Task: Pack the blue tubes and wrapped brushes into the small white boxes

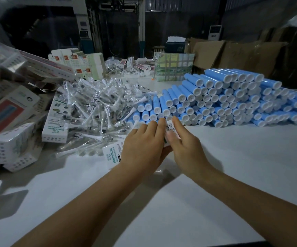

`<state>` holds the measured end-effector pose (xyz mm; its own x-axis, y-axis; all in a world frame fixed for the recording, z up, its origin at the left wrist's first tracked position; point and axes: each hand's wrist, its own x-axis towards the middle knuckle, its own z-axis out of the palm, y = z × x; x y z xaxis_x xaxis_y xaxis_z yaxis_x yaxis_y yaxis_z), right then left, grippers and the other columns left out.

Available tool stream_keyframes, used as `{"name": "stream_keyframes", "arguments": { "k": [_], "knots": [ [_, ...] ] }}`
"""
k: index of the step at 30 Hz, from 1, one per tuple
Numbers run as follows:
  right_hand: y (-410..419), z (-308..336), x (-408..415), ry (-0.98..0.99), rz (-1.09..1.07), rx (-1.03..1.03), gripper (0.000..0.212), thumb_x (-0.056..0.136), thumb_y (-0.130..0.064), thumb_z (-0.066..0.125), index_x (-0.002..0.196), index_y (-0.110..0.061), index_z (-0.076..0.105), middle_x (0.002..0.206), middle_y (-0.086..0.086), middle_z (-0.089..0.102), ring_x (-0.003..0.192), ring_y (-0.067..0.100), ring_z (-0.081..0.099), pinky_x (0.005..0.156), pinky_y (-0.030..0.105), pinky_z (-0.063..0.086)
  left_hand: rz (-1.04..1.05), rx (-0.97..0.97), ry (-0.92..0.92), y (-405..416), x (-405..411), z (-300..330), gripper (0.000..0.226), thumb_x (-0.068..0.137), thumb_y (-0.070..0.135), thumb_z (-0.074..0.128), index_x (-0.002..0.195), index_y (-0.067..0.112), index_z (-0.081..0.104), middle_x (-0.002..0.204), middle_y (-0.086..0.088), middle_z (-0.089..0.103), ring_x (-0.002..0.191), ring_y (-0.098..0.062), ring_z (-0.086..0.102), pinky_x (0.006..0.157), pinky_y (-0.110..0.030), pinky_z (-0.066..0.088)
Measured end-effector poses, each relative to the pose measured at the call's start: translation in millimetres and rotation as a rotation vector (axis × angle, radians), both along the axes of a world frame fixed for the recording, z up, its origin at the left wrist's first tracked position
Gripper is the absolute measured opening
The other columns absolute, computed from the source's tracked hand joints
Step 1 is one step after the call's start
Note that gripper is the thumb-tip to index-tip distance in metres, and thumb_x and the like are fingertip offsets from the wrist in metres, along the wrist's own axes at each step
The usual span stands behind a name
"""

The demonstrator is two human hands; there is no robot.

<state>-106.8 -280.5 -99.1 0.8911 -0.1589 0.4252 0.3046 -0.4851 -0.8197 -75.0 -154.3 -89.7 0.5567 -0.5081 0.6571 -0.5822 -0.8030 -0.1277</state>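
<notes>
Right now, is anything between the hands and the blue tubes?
Nothing visible blocks them. The left hand and right hand hold a small white box between them, right at the near edge of the blue tubes. The wrapped brushes lie off to the left.

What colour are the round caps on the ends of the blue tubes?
White. The caps on the stacked blue tubes show clearly in the head view.

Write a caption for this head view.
Both hands hold a small white box before stacked blue tubes and wrapped brushes.
</notes>
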Motion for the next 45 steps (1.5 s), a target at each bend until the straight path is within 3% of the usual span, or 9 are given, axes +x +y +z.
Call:
{"name": "stream_keyframes", "arguments": {
  "k": [4,8,14,17,28,34,38,40,45],
  "knots": [
    [-4.6,9.1,6.7,0.102,0.135,0.668,0.031,0.1,-0.024,0.046,0.117,-0.007,0.065,0.108,0.012,0.07,0.101,0.019,0.067,0.087,0.032,0.053,0.044,-0.014,0.011,0.5,2.2,-0.1,0.074,0.076,0.051,0.072,0.129,0.001,0.055,0.101,-0.011,0.065,0.081,-0.028,0.063,0.063,-0.035,0.049],
    [-6.0,9.6,10.4,0.09,0.093,0.672,0.033,0.097,-0.011,0.05,0.129,-0.007,0.058,0.124,0.01,0.064,0.111,0.023,0.063,0.096,0.043,0.05,0.024,-0.035,-0.035,0.6,4.9,-2.4,0.076,0.073,0.051,0.074,0.127,0.001,0.056,0.1,-0.011,0.065,0.08,-0.029,0.063,0.064,-0.036,0.05],
    [-8.0,7.1,10.5,0.022,0.062,0.691,0.028,0.097,-0.007,0.047,0.101,-0.027,0.067,0.1,0.001,0.072,0.09,0.013,0.07,0.072,0.025,0.055,-0.01,-0.052,-0.069,1.6,7.2,-3.1,0.076,0.074,0.051,0.075,0.127,0.0,0.056,0.104,-0.013,0.066,0.083,-0.03,0.063,0.067,-0.037,0.051],
    [-7.2,9.0,10.1,-0.007,0.045,0.717,0.027,0.1,-0.01,0.044,0.109,-0.023,0.066,0.094,0.002,0.074,0.088,0.015,0.071,0.068,0.024,0.056,-0.024,-0.08,-0.066,2.6,7.4,-3.1,0.076,0.075,0.05,0.074,0.129,0.0,0.055,0.105,-0.013,0.065,0.085,-0.031,0.063,0.067,-0.038,0.051],
    [-4.8,3.8,8.0,-0.044,0.008,0.57,0.031,0.095,-0.011,0.048,0.105,-0.032,0.069,0.103,0.0,0.072,0.096,0.016,0.069,0.074,0.027,0.054,-0.022,-0.041,-0.119,2.3,8.2,-7.1,0.073,0.079,0.051,0.069,0.131,0.001,0.053,0.104,-0.013,0.065,0.083,-0.029,0.062,0.066,-0.038,0.049],
    [-1.6,-0.8,3.6,0.001,0.079,0.317,0.054,0.088,-0.02,0.042,0.143,-0.022,0.043,0.133,-0.008,0.055,0.114,0.002,0.057,0.088,0.013,0.047,-0.012,-0.055,-0.09,4.5,7.3,-5.4,0.071,0.08,0.049,0.07,0.129,0.0,0.054,0.102,-0.013,0.065,0.081,-0.03,0.062,0.064,-0.038,0.048],
    [-0.5,1.9,2.6,-0.1,-0.112,0.224,0.027,0.091,-0.013,0.058,0.112,-0.029,0.064,0.107,-0.01,0.066,0.096,0.004,0.063,0.077,0.012,0.05,0.063,-0.089,-0.008,4.0,8.5,-0.9,0.076,0.079,0.05,0.071,0.134,0.001,0.05,0.106,-0.014,0.063,0.088,-0.033,0.062,0.068,-0.039,0.048],
    [-0.1,2.7,2.3,-0.157,-0.186,0.188,0.021,0.087,-0.015,0.067,0.09,-0.034,0.058,0.097,-0.006,0.063,0.089,0.011,0.061,0.075,0.012,0.048,0.077,-0.109,0.024,3.3,8.4,0.5,0.078,0.081,0.051,0.067,0.138,0.003,0.044,0.112,-0.012,0.061,0.096,-0.032,0.06,0.072,-0.04,0.047],
    [1.3,1.9,0.1,-0.302,-0.252,0.015,0.011,0.083,-0.005,0.069,0.086,-0.013,0.062,0.088,-0.002,0.056,0.079,0.008,0.056,0.07,0.008,0.044,0.1,-0.091,0.019,3.5,4.7,3.1,0.078,0.08,0.054,0.066,0.137,0.005,0.046,0.11,-0.01,0.061,0.09,-0.028,0.061,0.068,-0.037,0.046]
  ]
}}
